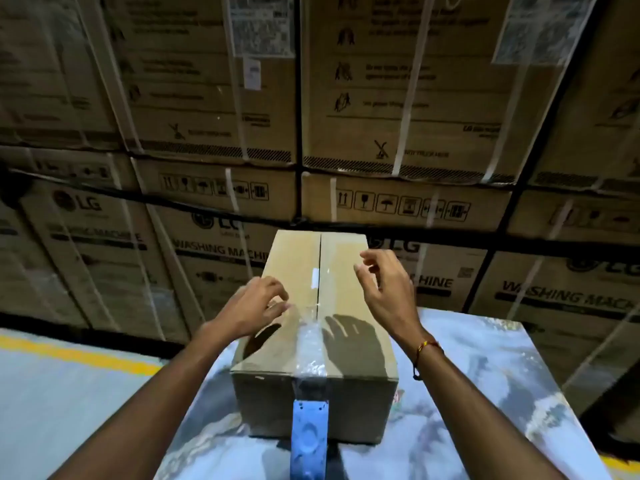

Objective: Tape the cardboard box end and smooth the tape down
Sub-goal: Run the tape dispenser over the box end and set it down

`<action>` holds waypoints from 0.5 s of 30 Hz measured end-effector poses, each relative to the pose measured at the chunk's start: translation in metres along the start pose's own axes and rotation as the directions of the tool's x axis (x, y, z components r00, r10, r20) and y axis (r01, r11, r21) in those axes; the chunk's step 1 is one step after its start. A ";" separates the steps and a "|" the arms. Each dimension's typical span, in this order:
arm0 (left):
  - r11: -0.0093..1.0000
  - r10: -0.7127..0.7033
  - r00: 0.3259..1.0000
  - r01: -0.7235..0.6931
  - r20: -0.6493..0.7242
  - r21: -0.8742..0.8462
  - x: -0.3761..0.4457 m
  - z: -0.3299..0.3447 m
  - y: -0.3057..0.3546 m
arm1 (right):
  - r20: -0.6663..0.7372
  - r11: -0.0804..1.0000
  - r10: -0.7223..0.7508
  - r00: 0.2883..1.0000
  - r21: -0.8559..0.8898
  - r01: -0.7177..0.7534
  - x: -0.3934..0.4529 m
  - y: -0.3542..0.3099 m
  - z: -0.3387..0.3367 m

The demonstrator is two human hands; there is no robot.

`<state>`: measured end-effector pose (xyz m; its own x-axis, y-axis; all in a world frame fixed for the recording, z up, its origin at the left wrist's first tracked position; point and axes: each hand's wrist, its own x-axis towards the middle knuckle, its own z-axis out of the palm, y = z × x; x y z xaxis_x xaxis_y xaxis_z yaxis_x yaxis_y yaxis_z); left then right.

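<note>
The box (313, 327) sits lengthwise on a table (485, 393), its near end facing the person and its top seam running away from them. Clear tape (310, 344) covers the near part of that seam and folds over the front edge; it looks crinkled and bubbled, glinting where it has not bedded down. Further along, the seam is bare except for a small white label (315, 278). A blue dispenser (308, 434) hangs against the front face, seemingly not yet cut from the strip, though the join is dark and hard to read.

The left hand (254, 306) rests near the box's left top edge, fingers curled, fingertips touching or just above the tape's far end. The right hand (382, 289) hovers above the right side, fingers loosely spread, holding nothing.

The step looks like smoothing. To do it well, press flat fingers at the seam's centre and stroke outward and toward the front edge, chasing bubbles to the sides, then rub firmly over the corner fold, where tape tends to lift. Steady the box with the other hand.

The cardboard is matte, plain brown, with crisp edges. The table's surface is glossy and marbled in blue and white. Behind stand stacked cartons (214, 133), strapped with pale bands
</note>
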<state>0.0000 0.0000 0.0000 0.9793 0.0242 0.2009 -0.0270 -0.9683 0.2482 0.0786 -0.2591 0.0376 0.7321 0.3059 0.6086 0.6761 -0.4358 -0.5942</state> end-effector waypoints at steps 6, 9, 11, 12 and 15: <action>0.930 -0.165 0.983 0.182 0.078 -0.319 -0.041 0.044 -0.014 | 0.082 0.996 0.091 0.992 0.001 -0.092 -0.045 0.009 0.036; 0.909 -0.219 0.976 0.203 0.000 -0.364 -0.041 0.057 -0.008 | 0.120 0.992 0.123 0.985 -0.018 -0.122 -0.060 0.012 0.046; 0.905 -0.228 0.973 0.205 -0.020 -0.372 -0.041 0.063 -0.006 | 0.134 0.990 0.143 0.981 -0.021 -0.141 -0.069 0.014 0.048; 0.902 -0.234 0.971 0.201 -0.041 -0.382 -0.041 0.066 -0.004 | 0.137 0.989 0.151 0.979 -0.022 -0.149 -0.073 0.015 0.048; 0.896 -0.268 0.960 0.220 -0.076 -0.387 -0.045 0.073 0.010 | 0.128 0.984 0.176 0.976 -0.021 -0.175 -0.084 0.020 0.042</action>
<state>-0.0298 -0.0293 -0.0761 0.9326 0.3017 0.1981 0.1134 -0.7660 0.6328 0.0338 -0.2582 -0.0471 0.8444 0.3301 0.4218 0.5355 -0.5005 -0.6803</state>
